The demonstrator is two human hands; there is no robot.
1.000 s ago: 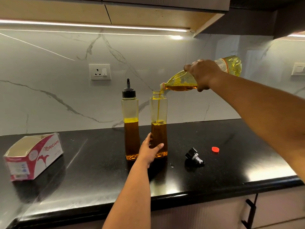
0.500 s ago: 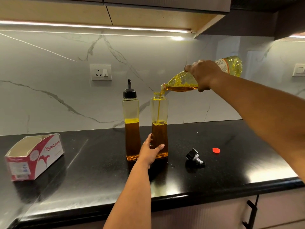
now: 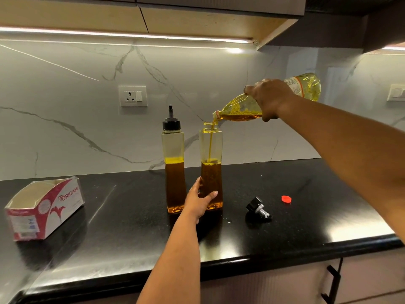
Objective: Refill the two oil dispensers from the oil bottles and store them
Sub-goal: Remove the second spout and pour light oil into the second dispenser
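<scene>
Two tall clear oil dispensers stand side by side on the black counter [image 3: 131,227]. The left dispenser [image 3: 173,154] wears its black spout cap and is about half full. The right dispenser [image 3: 211,150] is uncapped, and my left hand [image 3: 198,202] grips its lower part. My right hand [image 3: 270,97] holds a plastic oil bottle [image 3: 241,107] tilted over it, mouth down-left. A thin stream of oil runs into the open neck. The black spout cap [image 3: 257,208] and a small red bottle cap [image 3: 286,199] lie to the right of the dispensers.
A pink and white cardboard box [image 3: 43,207] lies open on the counter's left. A wall socket [image 3: 132,95] sits on the marble backsplash. Wall cabinets hang overhead. A drawer handle [image 3: 332,281] shows below the counter's front edge at the right.
Oil keeps pouring, and the level in the right dispenser has risen slightly. Both hands hold nearly the same positions.
</scene>
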